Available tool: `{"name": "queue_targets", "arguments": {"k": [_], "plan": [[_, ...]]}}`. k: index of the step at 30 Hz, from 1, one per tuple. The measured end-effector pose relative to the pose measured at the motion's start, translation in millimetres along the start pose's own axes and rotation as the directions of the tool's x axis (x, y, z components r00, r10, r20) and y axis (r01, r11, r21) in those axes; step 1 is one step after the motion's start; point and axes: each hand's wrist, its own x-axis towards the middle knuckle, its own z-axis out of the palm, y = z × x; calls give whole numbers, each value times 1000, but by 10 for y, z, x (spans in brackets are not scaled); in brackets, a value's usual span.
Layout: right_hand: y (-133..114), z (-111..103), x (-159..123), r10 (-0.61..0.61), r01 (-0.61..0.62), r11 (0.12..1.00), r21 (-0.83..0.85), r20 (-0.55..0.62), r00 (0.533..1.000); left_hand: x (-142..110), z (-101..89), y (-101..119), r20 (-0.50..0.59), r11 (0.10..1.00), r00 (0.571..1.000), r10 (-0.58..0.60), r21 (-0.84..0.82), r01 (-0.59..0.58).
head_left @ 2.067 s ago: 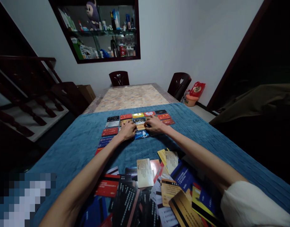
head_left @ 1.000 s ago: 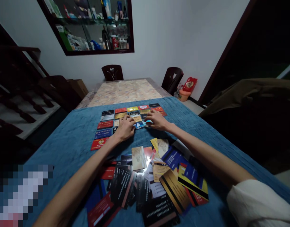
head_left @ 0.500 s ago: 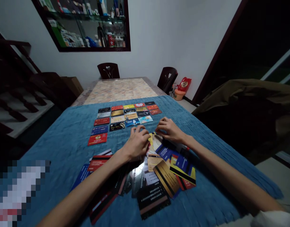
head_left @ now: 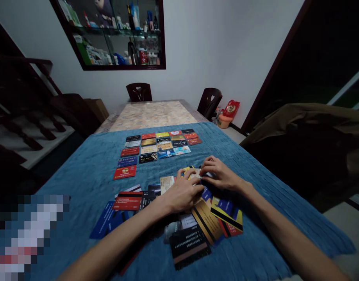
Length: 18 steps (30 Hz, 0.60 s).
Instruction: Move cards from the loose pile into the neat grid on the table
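Note:
Both hands rest on a loose heap of plastic cards (head_left: 193,222) spread on a blue cloth (head_left: 85,175). My left hand (head_left: 182,192) lies palm down with bent fingers on the heap's far part. My right hand (head_left: 218,173) is beside it, fingertips pinched at a pale card (head_left: 195,173) at the heap's far edge. Farther off, a tidy grid of cards (head_left: 156,146) lies in rows, with a red card (head_left: 124,172) at its near left corner.
Beyond the cloth the bare patterned tabletop (head_left: 152,113) runs to two dark chairs (head_left: 139,92). A glass wall cabinet (head_left: 117,35) hangs above. A stair rail (head_left: 27,97) is at left, a draped brown cover (head_left: 308,121) at right.
Both hands have drawn back from the card grid to the near heap. A light blue card now lies in the grid where they were. The camera dipped and shifted.

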Motion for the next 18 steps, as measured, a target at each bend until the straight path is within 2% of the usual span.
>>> {"name": "queue_targets", "arguments": {"k": [4,11,18], "plan": [[-30,1,-48,-8,8,1000,1,73,997,-28,5,-52,36,998,999,11,56,-13],[-73,-24,-85,39,-38,999,-8,134,990,-59,-3,-143,43,996,997,-70,62,68],[-56,-31,-107,57,-57,998,-3,166,985,-62,-18,-145,-13,989,992,-127,74,128]]}}
